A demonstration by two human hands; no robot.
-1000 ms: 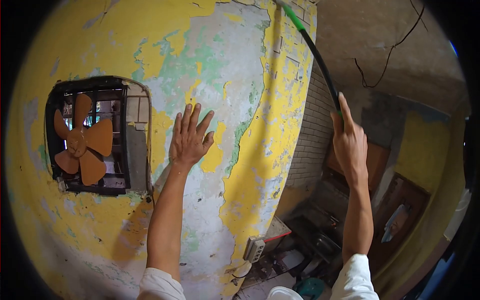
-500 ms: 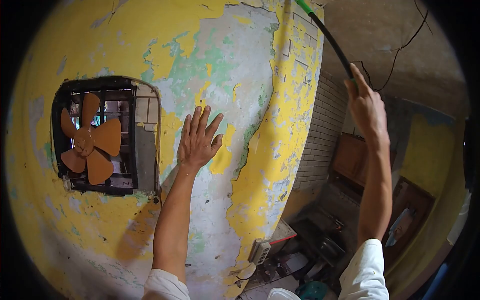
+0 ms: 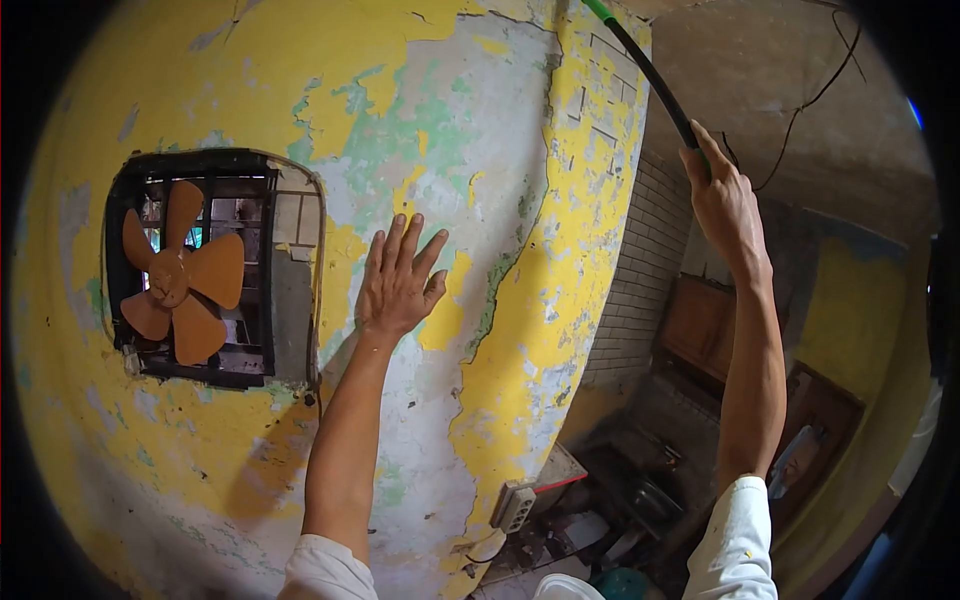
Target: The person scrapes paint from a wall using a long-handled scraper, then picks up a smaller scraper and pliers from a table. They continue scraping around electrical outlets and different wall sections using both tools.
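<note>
My left hand [image 3: 400, 280] lies flat against the wall [image 3: 420, 120], its fingers spread, with nothing in it. Yellow and green paint peels off the wall around it. At the upper right, my right hand [image 3: 722, 200] is wrapped round the lower end of a black handle [image 3: 650, 82]. That handle has a green part [image 3: 598, 10] at its upper end, and whatever lies beyond is cut off by the frame's top edge.
An orange fan [image 3: 182, 275] sits in a dark-framed opening at the left. A power outlet [image 3: 516, 507] is low by the wall's edge. Behind at the right are a wooden cabinet [image 3: 695, 322], a brick-patterned wall [image 3: 640, 250] and a hanging wire [image 3: 797, 115].
My right hand and the handle have shifted slightly left, and the handle's visible top end is a little further left. My left hand stays in place on the wall.
</note>
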